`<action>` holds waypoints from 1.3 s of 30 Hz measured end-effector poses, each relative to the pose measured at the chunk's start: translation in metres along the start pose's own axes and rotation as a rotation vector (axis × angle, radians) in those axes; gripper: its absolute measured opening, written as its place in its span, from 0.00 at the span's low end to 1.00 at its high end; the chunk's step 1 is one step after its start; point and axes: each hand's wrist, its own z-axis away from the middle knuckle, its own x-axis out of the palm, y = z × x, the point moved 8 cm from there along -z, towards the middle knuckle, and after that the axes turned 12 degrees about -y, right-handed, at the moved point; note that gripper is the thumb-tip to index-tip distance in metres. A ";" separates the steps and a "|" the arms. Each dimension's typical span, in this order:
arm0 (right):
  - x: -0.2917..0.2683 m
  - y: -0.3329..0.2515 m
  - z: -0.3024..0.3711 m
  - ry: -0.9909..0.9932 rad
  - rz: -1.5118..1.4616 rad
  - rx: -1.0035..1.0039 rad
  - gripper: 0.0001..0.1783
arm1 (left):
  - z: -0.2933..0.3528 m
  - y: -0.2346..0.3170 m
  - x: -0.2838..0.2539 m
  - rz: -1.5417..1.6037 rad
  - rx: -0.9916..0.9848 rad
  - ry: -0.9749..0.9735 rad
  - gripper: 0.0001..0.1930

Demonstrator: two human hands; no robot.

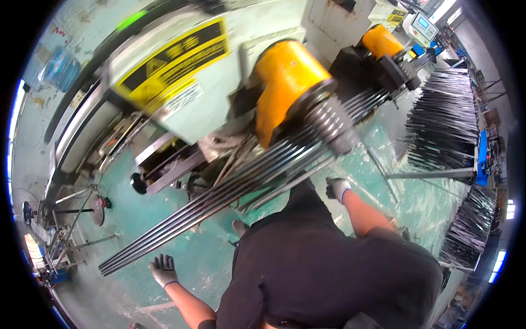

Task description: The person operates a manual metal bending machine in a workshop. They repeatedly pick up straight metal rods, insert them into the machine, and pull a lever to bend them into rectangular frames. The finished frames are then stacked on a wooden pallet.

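My left hand (163,270), gloved, hung spread and empty at the lower left of the frame, just below the near end of the rods (219,200). That bundle lay above it, its long axis climbing from lower left to upper right, through the yellow rollers (285,82) of the machine (181,104). My right hand (337,189), also gloved, sat loosely curled and holding nothing right of centre, just beside the rods' middle, nearer them than my left.
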 end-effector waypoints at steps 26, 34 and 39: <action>-0.215 0.052 0.013 0.112 0.170 0.099 0.21 | 0.096 -0.314 0.366 -0.176 -0.386 -0.588 0.24; -0.223 0.056 0.034 0.097 0.126 0.032 0.20 | 0.125 -0.252 0.329 -0.048 -0.258 -0.513 0.24; -0.254 -0.005 0.014 0.144 0.085 -0.090 0.19 | 0.165 -0.167 0.329 0.182 0.091 -0.224 0.22</action>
